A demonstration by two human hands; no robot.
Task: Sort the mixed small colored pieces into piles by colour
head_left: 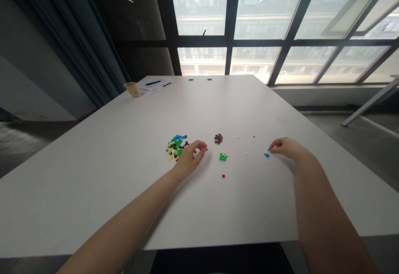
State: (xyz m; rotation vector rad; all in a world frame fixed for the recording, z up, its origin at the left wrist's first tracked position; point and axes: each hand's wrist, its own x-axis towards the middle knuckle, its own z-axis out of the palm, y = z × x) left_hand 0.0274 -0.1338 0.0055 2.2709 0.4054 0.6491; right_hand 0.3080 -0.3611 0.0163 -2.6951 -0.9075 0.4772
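Hands rest by mixed bricks (176, 146) and blue bricks (267, 154).

A white table (124, 174) fills the near room; far behind, large dark-framed windows (264, 20) admit daylight; dark curtains (77, 37) hang left.

No readable text.
You'll find the papers (155, 84) by the paper cup (132, 89) carry blue and dark marks, too small to read.

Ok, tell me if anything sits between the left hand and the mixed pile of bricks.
Nothing visible does. The left hand rests right beside the mixed pile, on bare table.
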